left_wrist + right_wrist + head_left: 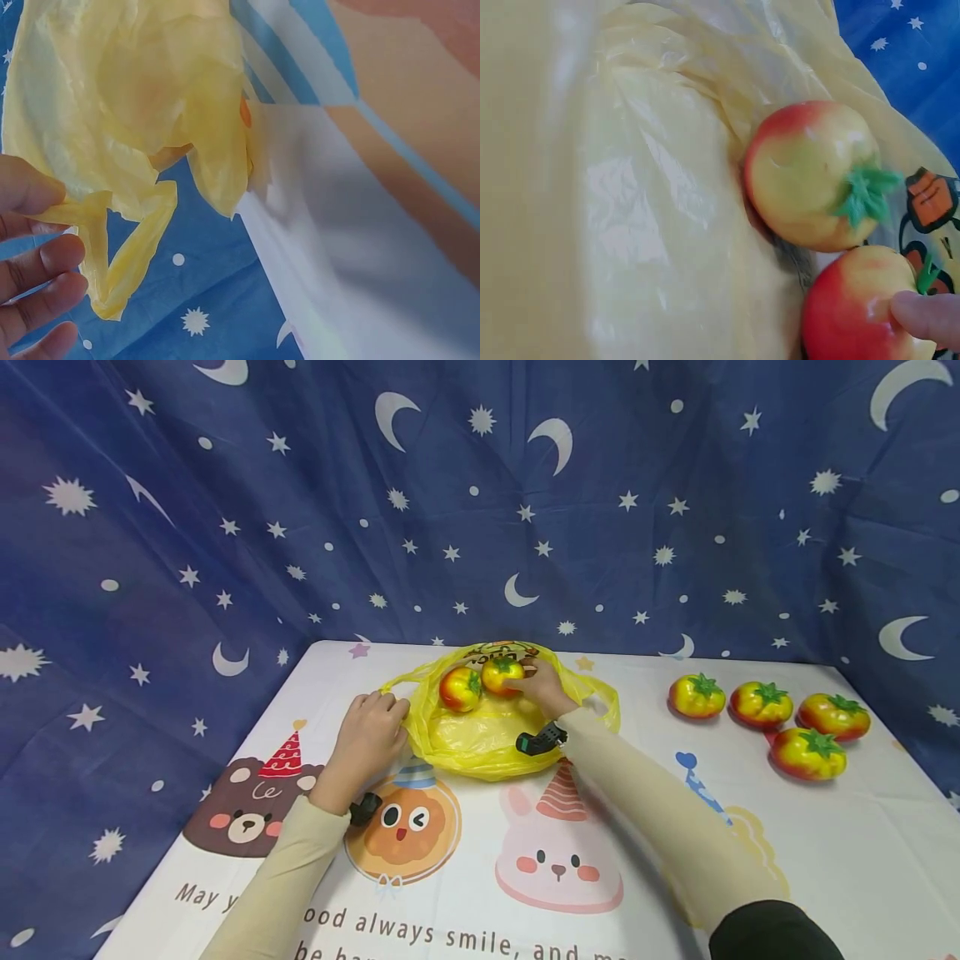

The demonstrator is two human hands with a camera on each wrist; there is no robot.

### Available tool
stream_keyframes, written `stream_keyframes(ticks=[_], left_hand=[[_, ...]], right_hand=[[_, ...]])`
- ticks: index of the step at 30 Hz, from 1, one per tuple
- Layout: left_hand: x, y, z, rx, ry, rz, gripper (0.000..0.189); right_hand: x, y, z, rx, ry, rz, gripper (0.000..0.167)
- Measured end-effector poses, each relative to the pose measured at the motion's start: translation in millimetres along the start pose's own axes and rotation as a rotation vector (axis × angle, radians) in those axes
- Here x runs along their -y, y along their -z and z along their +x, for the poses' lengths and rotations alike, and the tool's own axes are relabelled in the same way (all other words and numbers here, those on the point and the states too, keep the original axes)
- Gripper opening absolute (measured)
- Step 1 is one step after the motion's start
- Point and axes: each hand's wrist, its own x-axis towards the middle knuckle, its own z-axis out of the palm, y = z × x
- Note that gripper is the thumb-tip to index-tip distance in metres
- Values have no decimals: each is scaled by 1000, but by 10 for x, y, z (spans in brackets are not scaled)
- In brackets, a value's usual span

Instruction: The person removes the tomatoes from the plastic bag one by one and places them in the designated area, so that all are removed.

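A yellow plastic bag [480,747] lies spread with its mouth open near the back of the table. Its handle loop [142,247] is pinched between thumb and forefinger of my left hand [369,735], as the left wrist view shows. Inside the bag, my right hand [547,687] holds a red-and-yellow toy tomato [500,675] with a green leafy top. The thumb [930,316] presses its side; the other fingers are mostly hidden. A second toy tomato [459,688] sits beside it in the bag, on the left, close to the held one.
Several more toy tomatoes [696,697] stand in a group at the table's right side. A white cloth [885,860] with cartoon prints and lettering covers the table. Behind it hangs a dark blue curtain [480,577] with moons and stars.
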Motion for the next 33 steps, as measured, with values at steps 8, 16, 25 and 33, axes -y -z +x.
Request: stream_keyframes(ticks=[8,16,25,33], left_hand=[[3,14,2,2,1,4,10],[10,6,-3,1,0,0,9],[16,11,-11,11,6,-1,10],[13,16,-7,4,5,-2,11]], right_hand=[[9,148,-50,81,18,-112,63],[-20,261,-42,198,35,-131,63],[47,408,20,403,48,-230,64],[28,439,69,454,53,-271,65]])
